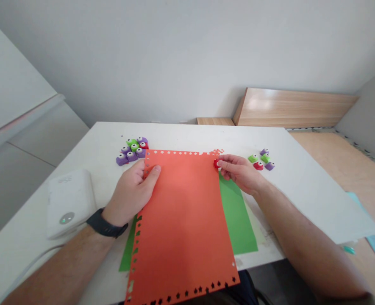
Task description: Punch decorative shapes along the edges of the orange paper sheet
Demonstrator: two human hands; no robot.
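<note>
An orange sheet of paper [184, 212] with small shapes punched along its left, top and bottom edges lies at a slant over the table's front edge. My left hand [136, 190] grips its upper left edge, thumb on top and fingers underneath. At the upper right edge of the sheet, my right hand [238, 171] pinches a small red craft punch [216, 163] that sits on the paper's edge. Whether the punch is pressed down I cannot tell. Orange cut-out bits [217, 151] are scattered just beyond that corner.
Beneath the orange sheet lies a green sheet [238, 216]. Several purple, green and red punches are grouped at the back left [131, 150] and more punches at the right [261, 160]. A white device [69, 203] with a cable stands left on the white table [301, 186].
</note>
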